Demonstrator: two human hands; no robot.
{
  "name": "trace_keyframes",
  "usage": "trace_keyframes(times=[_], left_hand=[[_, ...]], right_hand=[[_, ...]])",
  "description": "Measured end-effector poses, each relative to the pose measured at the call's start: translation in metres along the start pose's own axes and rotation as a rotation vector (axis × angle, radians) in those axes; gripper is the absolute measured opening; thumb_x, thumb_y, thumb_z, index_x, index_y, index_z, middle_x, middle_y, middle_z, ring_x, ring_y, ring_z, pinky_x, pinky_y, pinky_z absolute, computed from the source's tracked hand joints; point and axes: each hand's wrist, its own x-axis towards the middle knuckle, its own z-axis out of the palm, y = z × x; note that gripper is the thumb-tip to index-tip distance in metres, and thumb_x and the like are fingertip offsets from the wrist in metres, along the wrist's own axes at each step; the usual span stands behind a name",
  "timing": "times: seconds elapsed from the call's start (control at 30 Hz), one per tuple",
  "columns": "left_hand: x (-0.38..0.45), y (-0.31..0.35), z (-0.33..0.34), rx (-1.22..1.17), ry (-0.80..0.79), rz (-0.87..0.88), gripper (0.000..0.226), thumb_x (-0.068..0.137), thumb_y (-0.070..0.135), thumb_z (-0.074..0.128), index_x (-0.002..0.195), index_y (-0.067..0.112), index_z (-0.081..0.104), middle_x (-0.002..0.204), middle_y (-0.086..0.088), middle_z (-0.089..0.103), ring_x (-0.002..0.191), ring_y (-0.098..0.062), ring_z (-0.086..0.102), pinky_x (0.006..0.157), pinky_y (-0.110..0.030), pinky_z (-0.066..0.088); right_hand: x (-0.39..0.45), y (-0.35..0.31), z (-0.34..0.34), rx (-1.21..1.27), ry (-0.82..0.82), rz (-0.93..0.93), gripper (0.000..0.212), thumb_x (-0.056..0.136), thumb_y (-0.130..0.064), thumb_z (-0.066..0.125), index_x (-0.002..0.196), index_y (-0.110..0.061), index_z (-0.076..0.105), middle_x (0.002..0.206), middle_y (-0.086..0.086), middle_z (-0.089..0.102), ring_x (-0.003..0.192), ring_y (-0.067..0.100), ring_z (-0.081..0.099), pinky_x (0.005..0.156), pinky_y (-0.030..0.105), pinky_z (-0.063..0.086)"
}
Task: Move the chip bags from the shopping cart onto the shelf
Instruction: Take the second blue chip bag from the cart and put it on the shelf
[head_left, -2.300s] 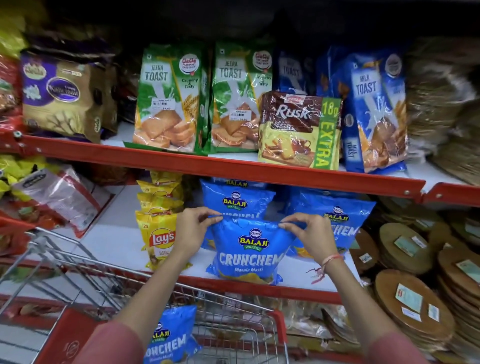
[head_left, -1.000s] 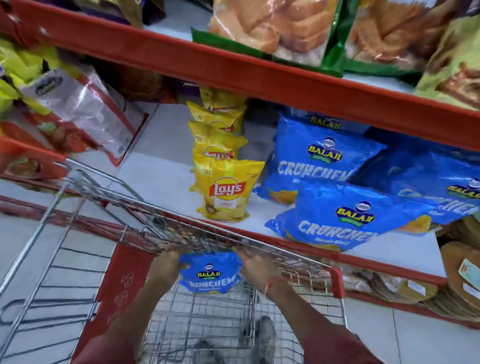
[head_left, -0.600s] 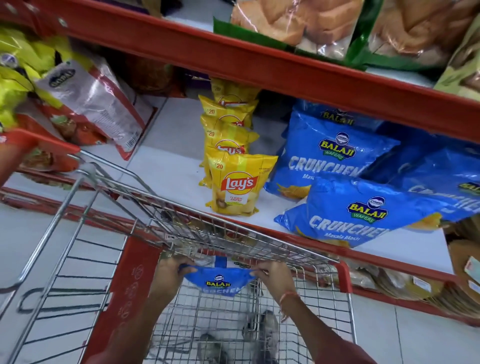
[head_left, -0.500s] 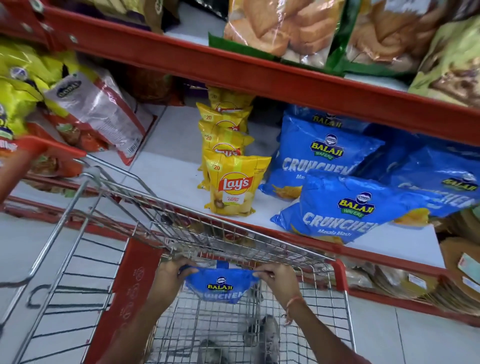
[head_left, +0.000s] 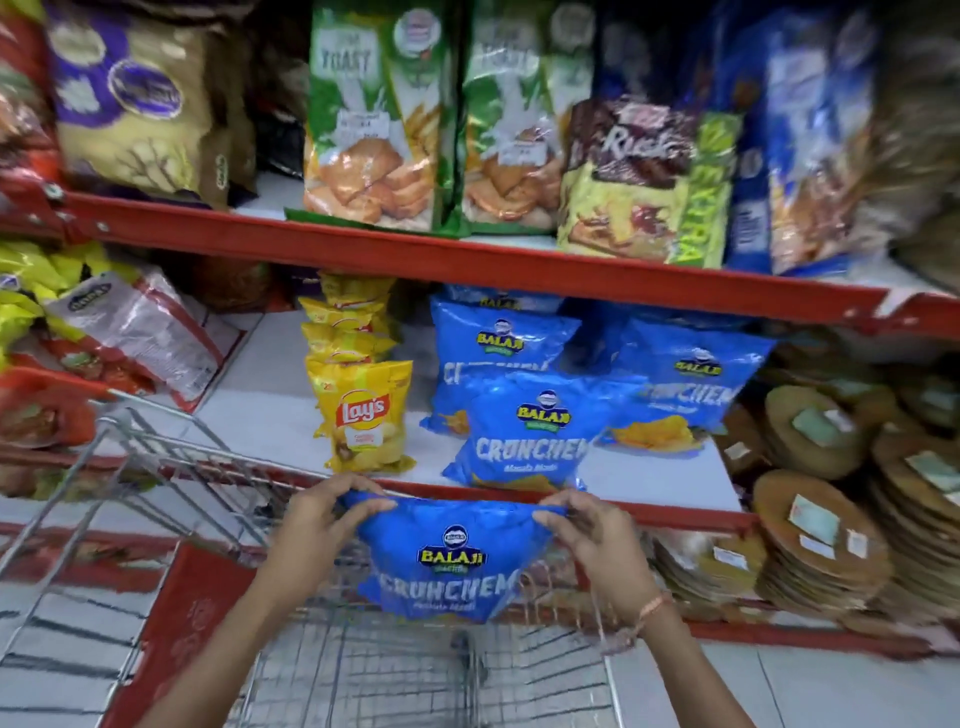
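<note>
I hold a blue Balaji Crunchem chip bag (head_left: 447, 561) by its top corners, above the wire shopping cart (head_left: 171, 467) and just below the shelf's red front edge. My left hand (head_left: 317, 519) pinches the top left corner, my right hand (head_left: 592, 530) the top right. On the white middle shelf (head_left: 260, 415) stand other blue Crunchem bags: one at the front (head_left: 530, 436), one behind it (head_left: 493, 348), one to the right (head_left: 691, 384). A row of yellow Lay's bags (head_left: 363, 415) stands left of them.
The upper shelf (head_left: 467, 260) carries toast and rusk packs (head_left: 644, 182). Stacks of round flat packs (head_left: 831, 530) fill the right side. Red and white snack bags (head_left: 135, 332) lie at the left. Bare white shelf lies between the Lay's row and those bags.
Both hands have lifted the blue bag up out of the cart to the level of the shelf edge. The view has tilted upward, showing the upper shelf again.
</note>
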Motion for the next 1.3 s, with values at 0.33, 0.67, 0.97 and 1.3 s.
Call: trace_keyframes(times=[0.33,0.67,0.97,1.3], left_hand=[[0.047,0.107,0.121,-0.106,-0.041,0.22,0.011,0.066,0.023,0.07,0.071,0.014,0.067,0.085,0.002,0.071,0.074,-0.006,0.065,0.065,-0.017,0.051],[0.104,0.18,0.234,0.052,-0.08,0.325,0.008,0.074,0.015,0.073,0.072,0.016,0.065,0.068,0.012,0.068,0.068,-0.01,0.061,0.066,-0.038,0.05],[0.136,0.167,0.286,0.469,-0.114,0.362,0.008,0.084,0.009,0.063,0.083,0.002,0.065,0.091,-0.015,0.069,0.086,-0.026,0.064,0.078,-0.037,0.049],[0.129,0.137,0.235,0.587,-0.03,0.538,0.049,0.086,0.052,0.038,0.111,0.014,0.059,0.112,-0.003,0.067,0.108,-0.013,0.05,0.105,-0.028,0.027]], right_hand=[[0.015,-0.027,-0.171,-0.013,0.117,-0.125,0.01,0.081,-0.029,0.069,0.075,-0.02,0.069,0.077,0.002,0.07,0.076,0.017,0.063,0.067,0.029,0.052],[0.042,-0.007,-0.297,-0.07,0.285,-0.184,0.01,0.081,-0.008,0.066,0.077,-0.016,0.068,0.076,-0.013,0.073,0.068,-0.003,0.06,0.063,0.009,0.047],[0.071,0.052,-0.311,-0.206,0.342,-0.004,0.023,0.08,-0.013,0.069,0.073,-0.035,0.069,0.072,-0.013,0.074,0.081,0.018,0.068,0.068,0.023,0.054],[0.074,-0.002,-0.24,-0.593,0.303,-0.183,0.036,0.086,-0.036,0.06,0.12,-0.024,0.055,0.129,0.0,0.057,0.129,0.013,0.043,0.106,0.031,0.037]])
